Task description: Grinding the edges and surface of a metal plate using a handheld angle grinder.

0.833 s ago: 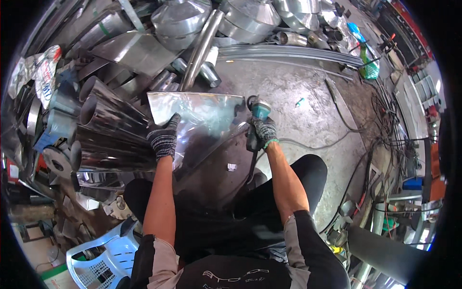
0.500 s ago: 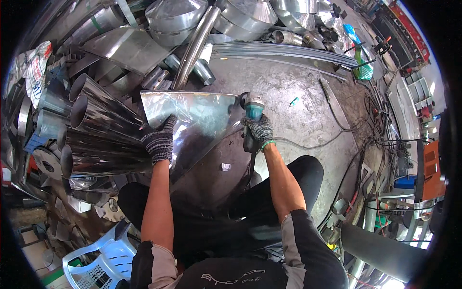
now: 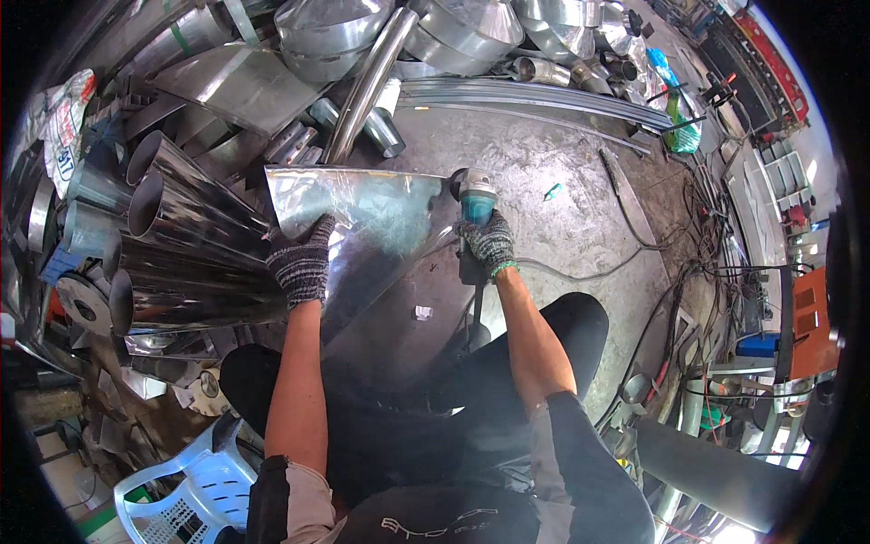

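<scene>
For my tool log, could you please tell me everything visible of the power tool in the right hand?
The handheld power tool has a teal body, a greyish, metal-looking head and a dark rear grip, with a dark cord below. The gloved right hand grips it, head pointing forward, by the right end of the shiny metal sheet. Contact with the sheet is unclear.

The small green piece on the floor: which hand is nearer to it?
Right. The right hand, around the power tool, is left of the green piece and closer to the body; the left hand, on the metal sheet, is farther left.
</scene>
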`<control>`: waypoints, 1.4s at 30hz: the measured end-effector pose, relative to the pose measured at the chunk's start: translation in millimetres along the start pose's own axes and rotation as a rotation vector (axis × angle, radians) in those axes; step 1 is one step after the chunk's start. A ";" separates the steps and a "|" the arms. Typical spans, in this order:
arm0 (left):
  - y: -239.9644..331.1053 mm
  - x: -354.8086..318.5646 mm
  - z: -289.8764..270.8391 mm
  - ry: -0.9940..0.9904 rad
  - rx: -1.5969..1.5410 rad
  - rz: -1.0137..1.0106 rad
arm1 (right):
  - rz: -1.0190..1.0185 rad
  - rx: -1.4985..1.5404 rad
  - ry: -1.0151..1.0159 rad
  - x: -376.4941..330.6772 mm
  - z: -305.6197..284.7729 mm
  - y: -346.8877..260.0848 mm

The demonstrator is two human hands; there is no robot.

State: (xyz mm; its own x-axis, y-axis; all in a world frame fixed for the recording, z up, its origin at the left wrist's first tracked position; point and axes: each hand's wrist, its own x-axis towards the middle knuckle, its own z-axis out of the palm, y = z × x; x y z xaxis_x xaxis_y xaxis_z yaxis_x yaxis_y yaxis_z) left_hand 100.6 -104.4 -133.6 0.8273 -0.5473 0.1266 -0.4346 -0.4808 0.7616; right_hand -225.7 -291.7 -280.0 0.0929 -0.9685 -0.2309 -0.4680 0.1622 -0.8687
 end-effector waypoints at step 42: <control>-10.9 -4.5 0.9 0.066 0.100 -0.007 | -0.026 -0.330 -0.054 -39.8 -6.5 -77.3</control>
State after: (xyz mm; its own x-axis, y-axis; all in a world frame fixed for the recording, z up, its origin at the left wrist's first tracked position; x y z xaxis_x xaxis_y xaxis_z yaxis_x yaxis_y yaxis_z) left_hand 101.2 -97.3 -143.1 0.8508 -0.4987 0.1659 -0.4594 -0.5524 0.6956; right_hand -198.9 -266.8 -200.8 0.1513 -0.9586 -0.2412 -0.7234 0.0589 -0.6879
